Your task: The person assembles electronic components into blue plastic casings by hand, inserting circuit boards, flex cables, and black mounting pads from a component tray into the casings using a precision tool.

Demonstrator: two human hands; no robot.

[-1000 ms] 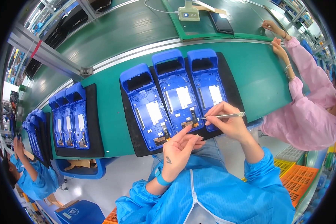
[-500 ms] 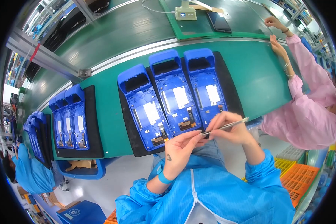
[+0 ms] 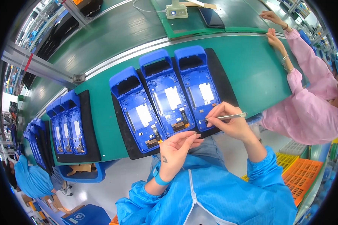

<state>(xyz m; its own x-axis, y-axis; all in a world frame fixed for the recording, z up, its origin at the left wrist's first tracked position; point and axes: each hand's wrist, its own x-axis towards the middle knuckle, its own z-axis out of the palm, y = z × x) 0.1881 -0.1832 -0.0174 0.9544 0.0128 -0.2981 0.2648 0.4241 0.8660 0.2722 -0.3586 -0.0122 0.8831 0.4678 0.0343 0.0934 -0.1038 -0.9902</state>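
Three blue plastic casings (image 3: 165,84): side by side on a black mat (image 3: 226,88) on the green worktop (image 3: 257,75).
Right hand (image 3: 233,123): its grip is squeezed around silver tweezers (image 3: 229,116).
Tweezer tip: just moved from the left fingers to over the right casing's low end, so the work seems to be there now.
Left hand (image 3: 176,148): thumb and fingers nearly touch; I cannot tell if they hold anything.

Bright, even light; soft sheen on tabletop (image 3: 257,71), glare on floor (image 3: 116,183); fisheye bends edges, outer rim black
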